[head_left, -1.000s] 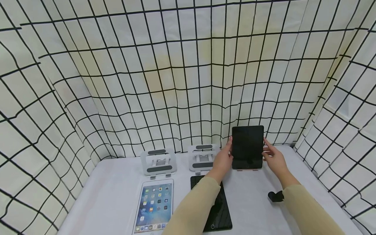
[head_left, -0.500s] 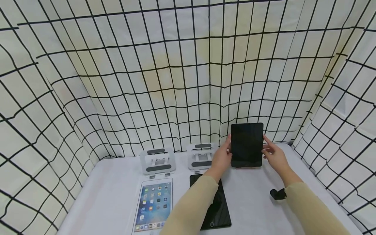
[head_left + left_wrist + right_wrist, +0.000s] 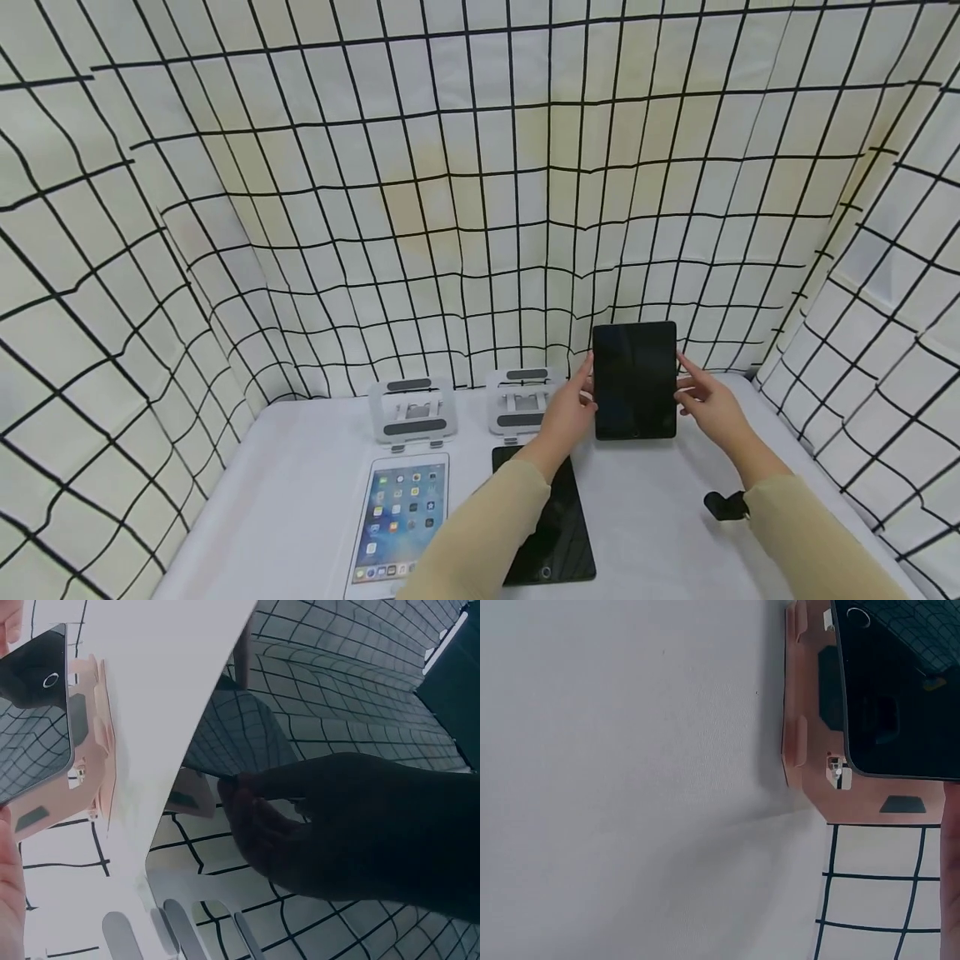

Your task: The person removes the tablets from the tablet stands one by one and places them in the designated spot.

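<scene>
A black tablet [image 3: 635, 381] stands nearly upright at the back right of the table, its screen dark. My left hand [image 3: 567, 412] pinches its left edge, and my right hand [image 3: 708, 408] pinches the right edge. Behind the tablet is a rose-gold folding stand [image 3: 94, 776], hidden in the head view. In the right wrist view, a gap shows between the tablet's lower edge and the front lips of the stand [image 3: 799, 742]. Whether the tablet's back touches the stand cannot be seen.
Two white stands [image 3: 412, 412] [image 3: 519, 404] with grey pads stand left of the hands. Before them lie a white tablet [image 3: 401, 521], screen lit, and a black tablet [image 3: 562, 533], partly under the left sleeve. A small black object [image 3: 723, 506] lies beside the right sleeve. Gridded cloth hangs behind.
Both hands still hold the tablet, which has shifted slightly relative to the stand. The stand's lower edge, visible below the tablet earlier, is now covered in the head view.
</scene>
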{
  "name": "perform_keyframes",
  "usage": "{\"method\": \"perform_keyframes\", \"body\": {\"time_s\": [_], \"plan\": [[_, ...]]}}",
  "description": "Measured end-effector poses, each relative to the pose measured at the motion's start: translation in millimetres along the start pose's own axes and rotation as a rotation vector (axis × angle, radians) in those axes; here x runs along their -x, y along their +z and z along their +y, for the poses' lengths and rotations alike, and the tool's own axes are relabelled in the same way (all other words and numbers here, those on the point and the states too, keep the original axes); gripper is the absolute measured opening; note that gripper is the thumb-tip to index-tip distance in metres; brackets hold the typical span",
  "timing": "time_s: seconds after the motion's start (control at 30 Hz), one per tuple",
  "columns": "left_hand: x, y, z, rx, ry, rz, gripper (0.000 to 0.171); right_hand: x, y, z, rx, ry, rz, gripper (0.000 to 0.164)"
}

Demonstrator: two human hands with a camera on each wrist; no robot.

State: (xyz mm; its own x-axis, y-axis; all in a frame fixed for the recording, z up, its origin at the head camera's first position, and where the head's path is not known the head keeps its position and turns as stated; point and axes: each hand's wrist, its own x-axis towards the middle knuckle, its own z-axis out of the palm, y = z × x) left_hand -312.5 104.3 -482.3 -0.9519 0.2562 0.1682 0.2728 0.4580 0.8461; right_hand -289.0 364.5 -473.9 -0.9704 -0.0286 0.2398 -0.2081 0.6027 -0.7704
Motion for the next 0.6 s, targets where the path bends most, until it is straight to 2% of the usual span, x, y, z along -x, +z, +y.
{"method": "perform_keyframes", "body": {"time_s": [0.23,0.6], "plan": [[15.0,-6.9,2.3,0.024,0.0,-0.027,0.089,13,0,-4,-0.06,0.014,-0.042,0.075],[32.2,-17.4,3.3,0.097,-0.012,-0.097,0.093,24,4,-5,-0.109,0.088,-0.106,0.076]]}}
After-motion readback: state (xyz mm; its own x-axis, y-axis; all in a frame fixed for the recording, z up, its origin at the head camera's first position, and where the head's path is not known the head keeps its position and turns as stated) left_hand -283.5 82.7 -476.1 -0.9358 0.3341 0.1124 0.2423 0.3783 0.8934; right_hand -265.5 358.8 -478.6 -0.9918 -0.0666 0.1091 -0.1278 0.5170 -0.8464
